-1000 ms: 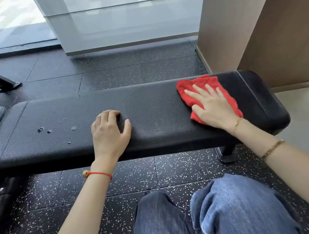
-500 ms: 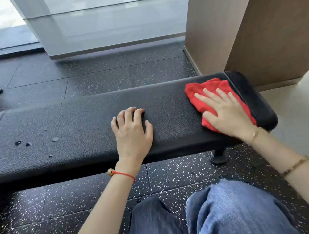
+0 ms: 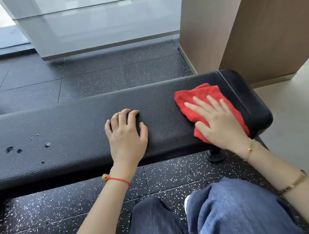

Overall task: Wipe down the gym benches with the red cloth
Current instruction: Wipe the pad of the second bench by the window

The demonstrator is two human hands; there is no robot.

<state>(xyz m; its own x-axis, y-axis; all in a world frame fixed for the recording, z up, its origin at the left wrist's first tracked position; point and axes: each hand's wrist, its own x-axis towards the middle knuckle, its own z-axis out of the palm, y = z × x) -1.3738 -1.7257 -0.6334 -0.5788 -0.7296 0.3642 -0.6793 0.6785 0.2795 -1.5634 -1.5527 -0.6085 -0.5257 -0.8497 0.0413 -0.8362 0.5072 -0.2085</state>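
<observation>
Black padded bench (image 3: pixel 71 129) on speckled rubber floor (image 3: pixel 103 74), glass wall behind, wood panel at right. Red cloth (image 3: pixel 196 94) near bench's right end, pressed flat under right hand (image 3: pixel 218 121), fingers straight. Left hand (image 3: pixel 126 137) resting mid-bench, fingers curled, grasping nothing. Droplets (image 3: pixel 14 149) toward left.

Bright daylight admitted through the glass wall (image 3: pixel 99 22) ahead; soft shadow cast beneath the bench (image 3: pixel 61 130); wide-angle bending noted at edges.
</observation>
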